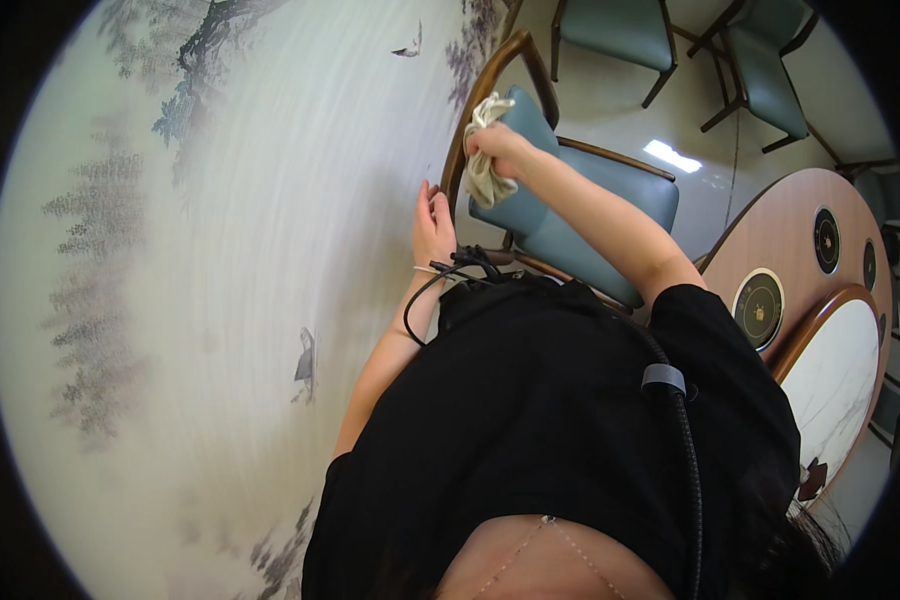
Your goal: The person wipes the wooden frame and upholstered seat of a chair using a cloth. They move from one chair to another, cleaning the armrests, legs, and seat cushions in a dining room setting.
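A crumpled cream cloth (pixel 489 184) is bunched in my right hand (pixel 501 148), hanging out above and below the fist. That fist is at the curved wooden back rail (pixel 461 127) of an armchair. Blue-green upholstery covers the chair's backrest and its seat (pixel 615 191). Lower along the same rail, on its wall side, is my left hand (pixel 434 229). Its fingers are extended and it appears to rest against the wood, with no loose object in it. A thin light band circles the left wrist.
A pale wall (pixel 270 225) with an ink-style landscape mural stands close on the left. To the right is a round wooden table (pixel 776 225) with inset dark discs and a marble-patterned turntable (pixel 832 375). More chairs (pixel 619 34) stand beyond. Black cords (pixel 412 307) hang near my left wrist.
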The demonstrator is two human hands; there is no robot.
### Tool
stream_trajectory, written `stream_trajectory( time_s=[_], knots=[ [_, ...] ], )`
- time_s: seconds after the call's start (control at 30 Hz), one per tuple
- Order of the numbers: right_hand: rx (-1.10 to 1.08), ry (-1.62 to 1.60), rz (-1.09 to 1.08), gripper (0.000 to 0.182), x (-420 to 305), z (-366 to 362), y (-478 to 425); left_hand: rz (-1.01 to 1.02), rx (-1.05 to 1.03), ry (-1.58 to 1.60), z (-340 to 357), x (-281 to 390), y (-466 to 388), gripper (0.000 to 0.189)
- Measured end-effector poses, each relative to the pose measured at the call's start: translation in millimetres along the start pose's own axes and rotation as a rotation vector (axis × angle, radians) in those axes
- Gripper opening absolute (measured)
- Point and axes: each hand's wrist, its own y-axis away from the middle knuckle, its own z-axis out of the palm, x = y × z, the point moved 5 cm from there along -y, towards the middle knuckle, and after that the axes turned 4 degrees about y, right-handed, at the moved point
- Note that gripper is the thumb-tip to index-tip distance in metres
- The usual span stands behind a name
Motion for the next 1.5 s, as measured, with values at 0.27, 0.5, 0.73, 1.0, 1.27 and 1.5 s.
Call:
stream_trajectory(
  time_s=[0.27,0.5,0.73,1.0,1.27,1.5],
  knots=[
    [0.354,0.124,-0.397,0.073,-18,-2,-17,0.128,0.121,0.164,-2,8,2,0.046],
    [-0.014,0.489,-0.309,0.086,67,45,75,0.114,0.191,0.217,-10,-9,2,0.047],
    [0.278,0.372,-0.374,0.059,42,32,52,0.064,0.227,0.346,-20,-13,9,0.049],
    [0.051,0.528,-0.241,0.046,85,38,86,-0.057,0.12,0.409,-52,-45,35,0.05],
    [0.043,1.085,-0.549,0.024,124,16,103,-0.083,0.024,0.432,-45,-50,43,0.051],
    [0.132,0.62,-0.52,0.027,140,14,98,-0.068,-0.009,0.419,-57,-50,39,0.052]
  ],
)
